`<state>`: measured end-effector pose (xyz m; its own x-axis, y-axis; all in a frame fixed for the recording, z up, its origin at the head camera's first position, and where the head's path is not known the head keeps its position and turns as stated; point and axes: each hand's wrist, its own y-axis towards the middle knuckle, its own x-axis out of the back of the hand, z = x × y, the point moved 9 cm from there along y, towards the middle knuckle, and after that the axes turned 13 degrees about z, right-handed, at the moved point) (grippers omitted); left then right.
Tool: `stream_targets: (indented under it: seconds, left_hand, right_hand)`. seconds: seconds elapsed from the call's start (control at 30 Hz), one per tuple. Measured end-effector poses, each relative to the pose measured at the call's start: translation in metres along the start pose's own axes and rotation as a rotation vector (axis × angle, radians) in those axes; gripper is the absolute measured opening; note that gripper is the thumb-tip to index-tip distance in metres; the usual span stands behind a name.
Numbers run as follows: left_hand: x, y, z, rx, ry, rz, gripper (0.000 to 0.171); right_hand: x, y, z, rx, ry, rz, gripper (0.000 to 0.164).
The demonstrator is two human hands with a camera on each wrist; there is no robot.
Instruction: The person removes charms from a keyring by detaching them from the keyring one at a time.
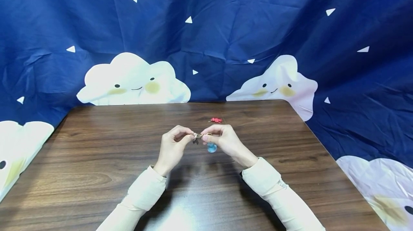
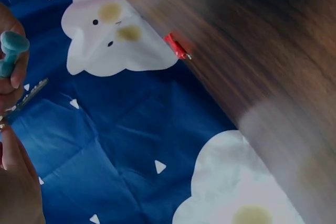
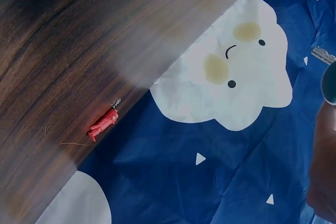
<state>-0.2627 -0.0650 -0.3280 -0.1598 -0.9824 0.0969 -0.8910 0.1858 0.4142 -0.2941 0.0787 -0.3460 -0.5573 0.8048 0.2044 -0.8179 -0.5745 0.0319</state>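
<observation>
Over the middle of the table, my left hand and right hand meet almost fingertip to fingertip. Small metal keys show between them, pinched by the left thumb and fingers; one key sticks out in the left wrist view. My right thumb and fingers pinch a thin key ring, mostly covered by the fingers. A translucent blue charm hangs below the right fingers and appears large beside them in the left wrist view. Just beyond the hands lies a red figure charm with a short chain.
The dark wooden table ends at a far edge behind the red charm. A blue curtain with white clouds and triangles hangs behind and at both sides. Cream sleeves cover both forearms.
</observation>
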Motion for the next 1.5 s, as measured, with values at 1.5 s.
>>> stream_targets:
  seconds: [1.5]
  left_hand:
    - [-0.011, -0.001, -0.025, 0.048, 0.268, 0.236, 0.007]
  right_hand:
    - [0.0, -0.007, 0.0, -0.019, -0.056, -0.014, 0.021]
